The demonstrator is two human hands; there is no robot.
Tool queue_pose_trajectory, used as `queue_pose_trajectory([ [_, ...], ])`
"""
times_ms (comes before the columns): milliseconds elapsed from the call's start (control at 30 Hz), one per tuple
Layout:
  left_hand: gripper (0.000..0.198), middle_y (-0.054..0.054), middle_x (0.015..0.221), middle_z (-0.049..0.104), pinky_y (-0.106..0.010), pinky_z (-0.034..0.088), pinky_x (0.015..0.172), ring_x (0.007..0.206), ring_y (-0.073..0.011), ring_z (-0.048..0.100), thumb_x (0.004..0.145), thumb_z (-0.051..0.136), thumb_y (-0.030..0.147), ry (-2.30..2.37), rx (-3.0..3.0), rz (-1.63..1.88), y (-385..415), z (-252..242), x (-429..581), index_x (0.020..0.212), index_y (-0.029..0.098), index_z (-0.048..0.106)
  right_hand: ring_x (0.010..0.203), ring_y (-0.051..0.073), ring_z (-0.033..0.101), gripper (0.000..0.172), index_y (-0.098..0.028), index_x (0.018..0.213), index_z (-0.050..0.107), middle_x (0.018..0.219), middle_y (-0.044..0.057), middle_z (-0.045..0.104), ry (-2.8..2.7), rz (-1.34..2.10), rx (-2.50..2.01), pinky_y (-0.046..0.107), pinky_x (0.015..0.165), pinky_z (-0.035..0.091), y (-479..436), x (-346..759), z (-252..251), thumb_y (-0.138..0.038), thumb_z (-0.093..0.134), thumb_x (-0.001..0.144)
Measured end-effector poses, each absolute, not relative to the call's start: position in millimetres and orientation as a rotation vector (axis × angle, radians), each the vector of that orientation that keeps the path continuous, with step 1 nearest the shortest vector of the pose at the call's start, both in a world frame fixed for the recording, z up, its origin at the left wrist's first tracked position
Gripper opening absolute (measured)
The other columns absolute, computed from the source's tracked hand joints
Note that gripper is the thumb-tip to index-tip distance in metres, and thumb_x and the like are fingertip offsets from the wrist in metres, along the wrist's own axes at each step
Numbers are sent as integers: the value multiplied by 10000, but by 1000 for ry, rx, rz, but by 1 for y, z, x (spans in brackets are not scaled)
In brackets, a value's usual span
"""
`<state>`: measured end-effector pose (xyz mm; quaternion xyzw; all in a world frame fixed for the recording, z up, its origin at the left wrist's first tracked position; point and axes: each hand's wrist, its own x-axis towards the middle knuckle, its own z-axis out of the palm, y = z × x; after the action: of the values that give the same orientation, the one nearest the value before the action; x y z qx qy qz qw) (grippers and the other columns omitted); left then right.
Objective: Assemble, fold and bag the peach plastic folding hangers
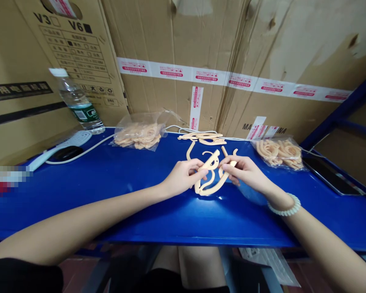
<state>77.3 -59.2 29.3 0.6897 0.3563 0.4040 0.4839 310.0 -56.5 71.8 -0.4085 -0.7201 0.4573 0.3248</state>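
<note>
Both hands meet over the middle of the blue table. My left hand and my right hand each pinch the same curved, peach-coloured plastic strap piece, holding it just above the surface. The fingers of both hands are closed on it. A bead bracelet circles my right wrist. More loose peach pieces lie on the table behind the hands.
A clear bag of peach pieces sits at the back left, another bag at the back right. A water bottle, white cable and dark device stand left. A phone lies right. Cardboard boxes wall the back.
</note>
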Motion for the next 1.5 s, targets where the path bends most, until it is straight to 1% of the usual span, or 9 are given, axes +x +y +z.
queue_pose_trajectory([
  [167, 228, -35, 813, 721, -188, 463, 435, 460, -71, 569, 938, 581, 384, 932, 1540, 1266, -49, 29, 72, 927, 157, 562, 421, 97, 504, 405, -153, 768, 666, 550, -18, 586, -1769, 1104, -1123, 235, 427, 407, -53, 317, 79, -543, 764, 820],
  [333, 227, -26, 782, 706, -204, 499, 468, 499, -94, 610, 930, 582, 386, 964, 1466, 1413, -40, 29, 69, 953, 162, 548, 469, 65, 377, 337, -151, 728, 713, 550, -22, 559, -1610, 945, -1130, 220, 423, 260, -50, 318, 77, -468, 816, 782],
  [467, 250, -32, 757, 708, -205, 485, 484, 511, -98, 599, 922, 587, 408, 1000, 1473, 1438, -37, 31, 68, 942, 159, 573, 515, 71, 401, 326, -151, 744, 748, 619, 0, 591, -1437, 1005, -1072, 219, 429, 264, -46, 320, 74, -455, 868, 725],
  [700, 296, -20, 749, 666, -248, 490, 620, 673, -147, 629, 888, 613, 447, 1013, 1604, 1273, -42, 36, 67, 802, 165, 596, 549, 83, 551, 365, -168, 753, 682, 653, -13, 617, -1368, 1212, -984, 188, 472, 451, -41, 320, 68, -425, 926, 663],
  [900, 333, -90, 1131, 719, -324, 515, 869, 1008, -229, 671, 826, 696, 444, 746, 1714, 881, -53, 41, 75, 693, 165, 568, 691, 159, 699, 362, -164, 798, 643, 762, 17, 686, -1646, 1307, -987, 236, 550, 576, -47, 309, 58, -383, 911, 691],
  [967, 374, -110, 1106, 728, -339, 533, 834, 947, -231, 703, 810, 725, 481, 667, 1578, 754, -54, 40, 76, 706, 163, 557, 717, 166, 710, 344, -164, 805, 640, 758, 20, 692, -1670, 1290, -962, 246, 579, 597, -47, 309, 56, -380, 894, 720],
  [1100, 460, -95, 836, 740, -339, 548, 751, 791, -223, 720, 781, 761, 554, 632, 1349, 655, -50, 35, 74, 954, 145, 640, 727, 156, 713, 307, -167, 841, 648, 784, 16, 693, -1654, 1303, -897, 255, 620, 621, -47, 308, 53, -353, 876, 754],
  [1300, 397, -80, 907, 744, -255, 490, 605, 656, -142, 672, 809, 752, 504, 669, 1334, 691, -49, 33, 76, 869, 166, 554, 713, 140, 695, 299, -173, 846, 658, 866, 21, 689, -1627, 1288, -843, 259, 608, 621, -51, 305, 56, -348, 880, 749],
  [1500, 322, -7, 744, 679, -216, 384, 540, 577, -106, 548, 864, 698, 447, 735, 1469, 660, -52, 32, 77, 992, 176, 580, 664, 138, 664, 248, -166, 847, 700, 859, 37, 694, -1767, 1198, -828, 266, 587, 595, -54, 303, 58, -351, 851, 780],
])
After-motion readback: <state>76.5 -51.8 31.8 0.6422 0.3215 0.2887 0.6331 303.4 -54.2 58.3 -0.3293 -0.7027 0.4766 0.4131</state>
